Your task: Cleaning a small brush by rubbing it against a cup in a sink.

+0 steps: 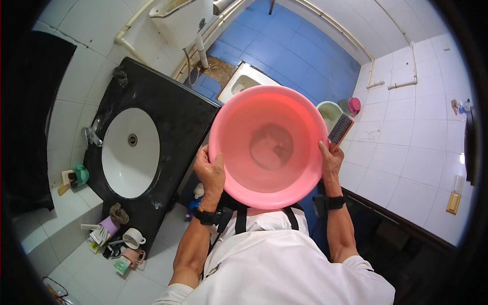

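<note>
A wide pink plastic basin [264, 199] is held up in front of my body, with what looks like clear water in it and a dark round print on its bottom. My left hand [209, 175] grips the basin's left rim, thumb on the upper side. On the opposite rim my right hand [332, 161] also has hold of the basin. A scrubbing brush [340, 129] with dark bristles and an orange-brown back sticks up from that same hand, its lower end hidden by my fingers. The fingers beneath the rim are mostly out of sight.
To the left, a black counter [175, 109] carries a white oval sink [131, 173] with a metal faucet [93, 136]. Cups and toothbrushes crowd its near end. Beyond the basin are a white squat toilet [249, 76], blue floor tiles [284, 43] and a pale green bucket [329, 113].
</note>
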A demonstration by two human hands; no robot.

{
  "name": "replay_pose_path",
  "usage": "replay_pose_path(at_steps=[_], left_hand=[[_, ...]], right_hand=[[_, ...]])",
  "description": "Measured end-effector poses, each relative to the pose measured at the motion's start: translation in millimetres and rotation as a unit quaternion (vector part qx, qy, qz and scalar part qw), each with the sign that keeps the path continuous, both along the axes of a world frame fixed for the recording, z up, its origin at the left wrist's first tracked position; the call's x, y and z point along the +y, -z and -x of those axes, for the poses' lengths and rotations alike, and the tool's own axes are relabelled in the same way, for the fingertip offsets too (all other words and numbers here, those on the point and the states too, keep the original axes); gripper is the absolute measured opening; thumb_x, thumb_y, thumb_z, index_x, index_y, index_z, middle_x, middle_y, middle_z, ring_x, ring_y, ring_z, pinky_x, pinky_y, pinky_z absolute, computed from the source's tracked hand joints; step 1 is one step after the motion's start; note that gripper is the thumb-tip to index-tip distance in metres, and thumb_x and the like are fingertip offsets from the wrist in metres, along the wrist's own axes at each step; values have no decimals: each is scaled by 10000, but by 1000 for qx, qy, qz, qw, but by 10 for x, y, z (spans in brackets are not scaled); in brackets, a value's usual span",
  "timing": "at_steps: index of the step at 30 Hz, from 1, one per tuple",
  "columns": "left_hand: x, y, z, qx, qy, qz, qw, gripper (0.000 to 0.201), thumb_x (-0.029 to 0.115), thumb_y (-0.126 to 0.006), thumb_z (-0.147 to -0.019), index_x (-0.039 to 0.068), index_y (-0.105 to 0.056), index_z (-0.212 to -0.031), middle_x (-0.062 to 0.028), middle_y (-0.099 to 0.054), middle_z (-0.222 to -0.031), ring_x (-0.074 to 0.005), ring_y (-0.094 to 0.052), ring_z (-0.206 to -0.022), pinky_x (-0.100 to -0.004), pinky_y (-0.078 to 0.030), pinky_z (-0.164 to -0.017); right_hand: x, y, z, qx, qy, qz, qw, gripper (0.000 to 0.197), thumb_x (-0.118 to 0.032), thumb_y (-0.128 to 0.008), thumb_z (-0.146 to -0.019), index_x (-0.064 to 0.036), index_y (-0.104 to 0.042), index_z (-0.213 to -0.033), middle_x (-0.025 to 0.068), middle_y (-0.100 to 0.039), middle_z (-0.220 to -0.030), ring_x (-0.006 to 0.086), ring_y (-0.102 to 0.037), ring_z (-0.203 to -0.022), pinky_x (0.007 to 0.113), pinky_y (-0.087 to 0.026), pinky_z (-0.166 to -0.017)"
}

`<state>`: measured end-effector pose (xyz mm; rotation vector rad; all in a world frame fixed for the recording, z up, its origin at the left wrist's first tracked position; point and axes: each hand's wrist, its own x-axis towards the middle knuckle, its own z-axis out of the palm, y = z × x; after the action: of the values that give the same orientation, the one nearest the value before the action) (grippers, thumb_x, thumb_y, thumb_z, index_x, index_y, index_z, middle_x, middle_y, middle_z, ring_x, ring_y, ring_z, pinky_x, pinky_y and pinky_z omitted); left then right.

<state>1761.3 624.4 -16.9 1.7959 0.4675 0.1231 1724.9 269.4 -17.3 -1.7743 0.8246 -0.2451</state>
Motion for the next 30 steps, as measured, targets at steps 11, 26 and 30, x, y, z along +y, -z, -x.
replay_pose_path(at_steps=[11,26,30], left_hand=[[-453,431,334,98,39,-13,994,190,51,-700,-786,-51,-653,-940,-76,-681,-826,-136,-621,-738,-298,-520,-704],[-408,-105,642,2,-164,-41,986,167,57,-681,-738,-59,-634,-849,-62,-655,-746,-120,-561,-658,-279,-491,-634],[-99,-407,607,-17,-206,-47,977,181,59,-675,-728,-66,-634,-853,-60,-654,-734,-117,-563,-658,-281,-493,-634]], right_hand=[[-380,361,542,110,11,57,992,299,-204,-833,-861,52,-729,-974,-11,-635,-798,87,-519,-727,273,-451,-665],[-371,33,-346,-33,-169,-46,984,230,-182,-779,-923,24,-706,-995,-14,-636,-880,81,-544,-810,261,-464,-753],[-17,-209,-704,-40,-211,-56,975,229,-212,-742,-948,13,-696,-958,-29,-600,-842,73,-508,-773,257,-433,-709]])
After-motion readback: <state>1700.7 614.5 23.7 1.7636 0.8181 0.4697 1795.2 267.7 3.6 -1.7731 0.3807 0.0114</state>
